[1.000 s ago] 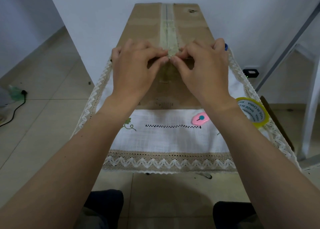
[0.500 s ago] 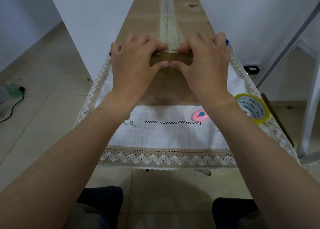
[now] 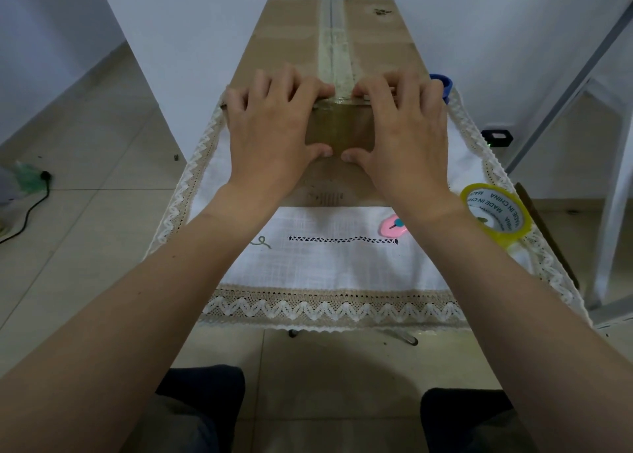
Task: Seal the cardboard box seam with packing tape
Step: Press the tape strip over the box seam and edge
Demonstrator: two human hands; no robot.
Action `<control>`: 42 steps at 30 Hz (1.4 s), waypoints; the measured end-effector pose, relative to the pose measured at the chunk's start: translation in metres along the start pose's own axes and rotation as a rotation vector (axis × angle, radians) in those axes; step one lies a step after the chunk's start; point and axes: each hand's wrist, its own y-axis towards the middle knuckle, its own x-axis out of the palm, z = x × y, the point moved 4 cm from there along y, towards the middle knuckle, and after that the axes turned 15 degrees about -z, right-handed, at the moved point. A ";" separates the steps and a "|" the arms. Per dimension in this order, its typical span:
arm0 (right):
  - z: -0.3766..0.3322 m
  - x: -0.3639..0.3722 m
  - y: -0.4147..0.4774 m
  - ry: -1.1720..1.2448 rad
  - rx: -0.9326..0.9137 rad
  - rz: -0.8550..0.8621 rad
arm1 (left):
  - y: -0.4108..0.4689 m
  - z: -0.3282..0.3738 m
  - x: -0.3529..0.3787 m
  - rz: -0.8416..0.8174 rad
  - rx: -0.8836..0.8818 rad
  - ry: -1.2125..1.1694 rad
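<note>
In the upper middle, tape (image 3: 336,41) already covers the box (image 3: 284,38) seam, and both flat, ungrasping hands (image 3: 274,127) (image 3: 407,130) press its end over the near edge.

Left hand (image 3: 274,134), right hand (image 3: 406,134) side by side, palms down, fingers spread.

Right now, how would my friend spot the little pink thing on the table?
Find the white lace-edged tablecloth in front of the cardboard box. Just beside the right wrist lies the pink cutter, small and rounded with a blue dot. The nearby tape roll is yellow and ring-shaped, so pink marks it out.
</note>
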 end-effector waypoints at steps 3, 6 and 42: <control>0.003 0.000 -0.001 -0.025 -0.009 -0.033 | -0.001 0.000 0.002 -0.026 0.004 0.049; 0.007 -0.003 0.000 0.056 -0.026 -0.016 | -0.002 -0.002 0.003 -0.026 0.026 0.051; -0.005 -0.002 0.009 0.082 0.154 0.167 | 0.007 -0.009 -0.001 0.116 0.001 -0.308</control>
